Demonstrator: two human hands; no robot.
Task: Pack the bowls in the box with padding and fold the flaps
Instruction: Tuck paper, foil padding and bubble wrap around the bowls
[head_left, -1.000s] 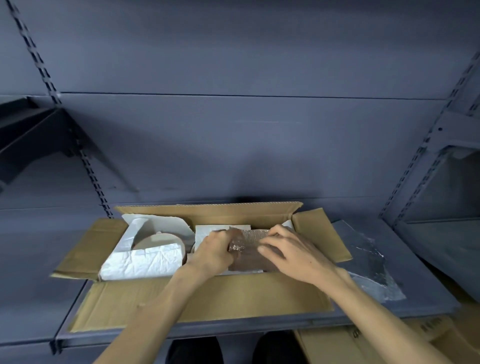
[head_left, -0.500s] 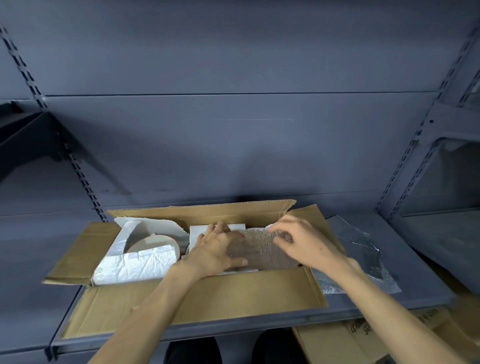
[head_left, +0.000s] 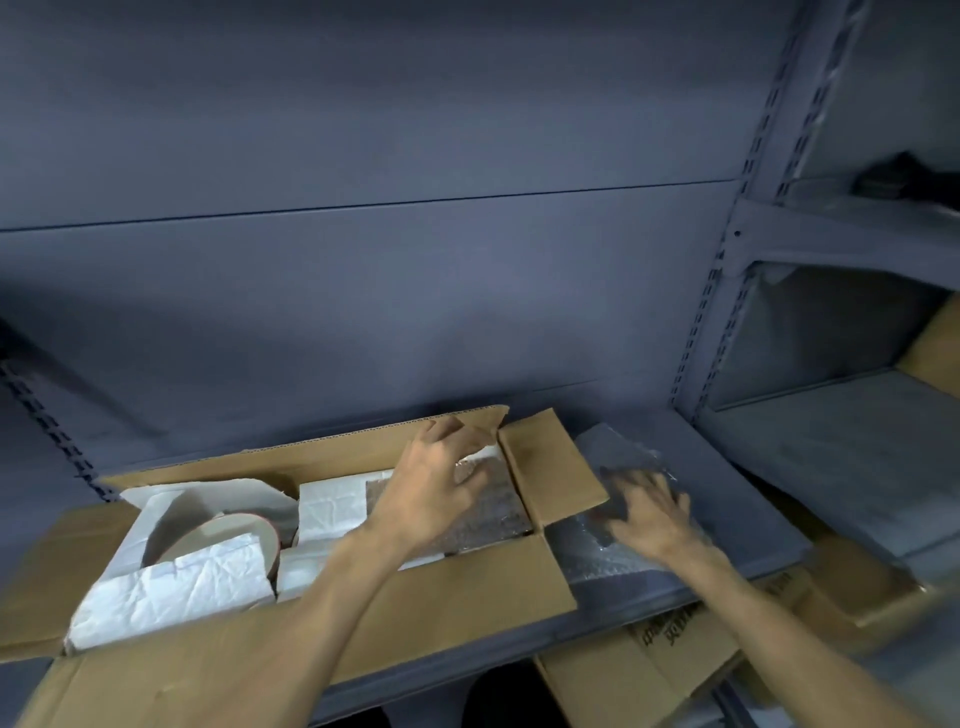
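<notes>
Beside the box (head_left: 291, 649), the right hand (head_left: 649, 512) has left for the loose bubble wrap (head_left: 613, 561), fingers spread flat.
Left hand (head_left: 431, 488) stays pressing, open, the padding (head_left: 488, 512) inside; more cushioning likely comes next.

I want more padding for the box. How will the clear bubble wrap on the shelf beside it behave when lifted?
The bubble wrap will probably be floppy: it lies crumpled and uneven under the right hand. It looks thin and see-through, so likely very light and apt to drag or catch on the box flap it touches. Its glossy sheen suggests it may slip in a loose grip.
</notes>
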